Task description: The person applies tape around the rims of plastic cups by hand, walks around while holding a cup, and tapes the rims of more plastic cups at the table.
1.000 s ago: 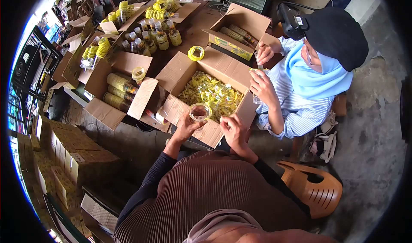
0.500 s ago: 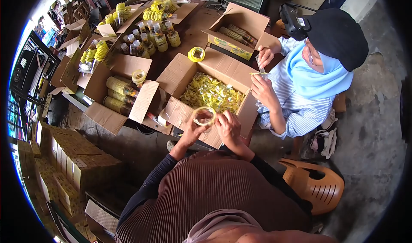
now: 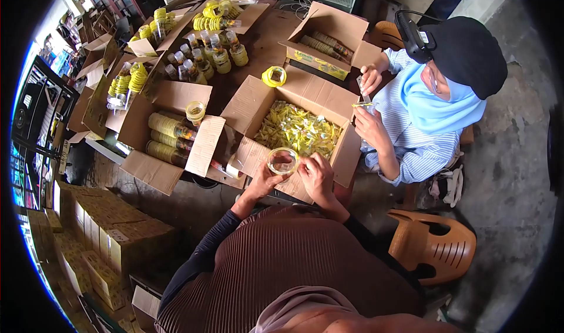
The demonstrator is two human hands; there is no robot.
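A clear plastic cup [image 3: 282, 161] with a yellowish rim is in my left hand [image 3: 262, 183], its open mouth facing up. My right hand [image 3: 316, 177] is at the cup's right side, fingers pinched together near the rim; what they grip, if anything, is too small to make out. Just beyond my hands stands an open cardboard box [image 3: 247, 106] holding a heap of small yellow and white pieces [image 3: 298, 127]. A yellow ring-shaped bundle [image 3: 274, 76] sits at the box's far edge.
At the left, an open box [image 3: 154, 177] holds stacked cups, with one cup [image 3: 195, 111] on its edge. Filled cups [image 3: 221, 61] stand behind. A co-worker [image 3: 420, 115] sits at the right, holding small items. An orange chair [image 3: 433, 246] and stacked cartons [image 3: 117, 227] flank me.
My right hand has moved left to the cup's rim, its fingers closing together. The whole view has shifted slightly. The co-worker's hands remain close together.
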